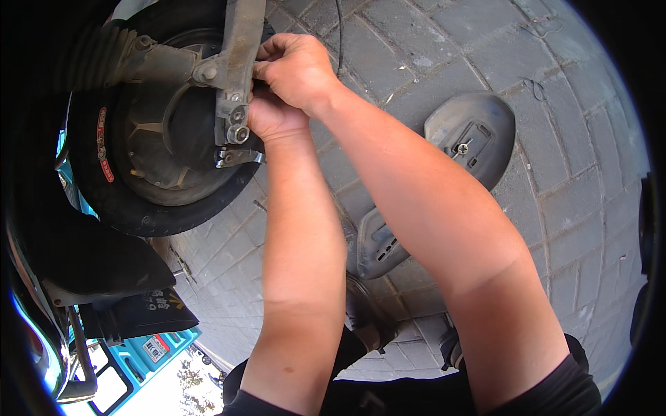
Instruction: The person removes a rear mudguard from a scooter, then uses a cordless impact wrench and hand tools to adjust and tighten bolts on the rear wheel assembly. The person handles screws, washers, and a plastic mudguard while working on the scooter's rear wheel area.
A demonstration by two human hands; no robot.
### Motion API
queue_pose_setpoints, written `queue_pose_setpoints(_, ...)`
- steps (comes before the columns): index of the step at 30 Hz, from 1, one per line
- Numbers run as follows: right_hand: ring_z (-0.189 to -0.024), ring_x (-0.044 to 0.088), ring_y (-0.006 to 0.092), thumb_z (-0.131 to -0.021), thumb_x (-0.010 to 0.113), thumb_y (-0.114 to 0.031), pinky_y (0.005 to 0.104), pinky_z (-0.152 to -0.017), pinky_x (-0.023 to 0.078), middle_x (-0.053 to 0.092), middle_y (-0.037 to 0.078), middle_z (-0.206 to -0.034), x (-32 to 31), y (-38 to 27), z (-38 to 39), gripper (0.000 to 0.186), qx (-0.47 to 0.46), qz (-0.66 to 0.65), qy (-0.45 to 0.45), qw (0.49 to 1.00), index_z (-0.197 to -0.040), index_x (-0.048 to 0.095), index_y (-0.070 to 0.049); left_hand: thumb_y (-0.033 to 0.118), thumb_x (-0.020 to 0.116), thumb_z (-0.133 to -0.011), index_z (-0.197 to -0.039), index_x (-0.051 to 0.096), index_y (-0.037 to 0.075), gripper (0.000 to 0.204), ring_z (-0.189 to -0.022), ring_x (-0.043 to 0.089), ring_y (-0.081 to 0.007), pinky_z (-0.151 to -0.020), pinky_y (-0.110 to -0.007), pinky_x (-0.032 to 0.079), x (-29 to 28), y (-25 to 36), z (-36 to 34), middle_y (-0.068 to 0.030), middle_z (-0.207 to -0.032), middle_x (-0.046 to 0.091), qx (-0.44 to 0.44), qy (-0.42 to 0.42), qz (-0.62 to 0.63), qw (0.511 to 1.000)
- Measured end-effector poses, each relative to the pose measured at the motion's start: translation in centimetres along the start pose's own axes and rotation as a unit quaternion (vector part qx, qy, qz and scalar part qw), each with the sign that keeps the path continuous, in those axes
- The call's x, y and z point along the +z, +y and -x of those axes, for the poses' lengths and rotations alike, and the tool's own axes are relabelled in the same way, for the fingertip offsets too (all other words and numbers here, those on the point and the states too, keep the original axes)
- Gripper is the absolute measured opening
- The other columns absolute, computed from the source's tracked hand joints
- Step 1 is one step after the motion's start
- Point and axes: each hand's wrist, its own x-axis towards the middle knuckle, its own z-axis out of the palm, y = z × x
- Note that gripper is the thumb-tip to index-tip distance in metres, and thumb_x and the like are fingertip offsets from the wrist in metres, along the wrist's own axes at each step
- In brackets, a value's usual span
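My right hand [295, 73] has its fingers curled at the right edge of an upright, grimy metal bar [237, 48]; what is between them is hidden. My left hand [276, 118] is just below, palm up against the bar, its fingers hidden behind the bar and the right hand. Bolts [237, 134] sit on the bar's lower end, above a small shiny lever [246, 157]. Behind these is a wheel [152, 159] with a dark hub and black tyre, joined by a dirty fitting [163, 64] with a ribbed rubber boot [100, 59].
Two dark plastic panels [485, 118] [378, 249] lie on grey paving [576, 139]. A black cable [340, 35] runs above my hands. At the lower left are a black flap [139, 312], chrome tubing [76, 388] and turquoise bodywork [135, 353]. Dark shoes [368, 319] show between my forearms.
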Motion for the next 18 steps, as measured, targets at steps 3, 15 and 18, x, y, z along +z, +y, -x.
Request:
queue_pose_setpoints(3,-0.079,0.070,0.0194,-0.076,0.080,-0.011,0.0320,-0.074,0.057,0.073,0.014,-0.090,0.1,0.1,-0.5,0.030,0.027,0.019,0.006,0.999,-0.101,0.070,0.003,0.023,0.065,-0.081,-0.095,0.067,0.009,0.020,-0.100,0.061,-0.0163,-0.092,-0.032,0.048,0.8,-0.2,0.8,-0.0028,-0.103,0.068,-0.012,0.032,0.021,0.999)
queue_pose_setpoints(15,-0.058,0.060,0.0139,-0.088,0.070,-0.010,0.0288,-0.049,0.049,0.063,0.004,-0.071,-16.2,-4.9,-2.2,0.010,0.097,0.020,-0.134,0.986,-0.090,0.064,-0.003,0.009,0.065,-0.089,-0.104,0.061,0.003,0.017,-0.085,0.063,-0.0225,-0.077,-0.039,0.053,-0.3,-0.4,9.7,-0.0107,-0.093,0.065,-0.164,0.189,-0.369,0.895)
queue_pose_setpoints(18,-0.058,0.060,0.0140,-0.089,0.070,-0.012,0.0295,-0.049,0.050,0.064,0.004,-0.074,-18.7,-5.2,-0.5,0.011,0.136,0.093,-0.171,0.971,-0.092,0.065,-0.003,0.009,0.069,-0.087,-0.099,0.066,0.003,0.013,-0.070,0.062,-0.0142,-0.064,-0.029,0.053,-0.9,-1.3,13.5,-0.0049,-0.083,0.067,-0.172,0.152,-0.459,0.858)
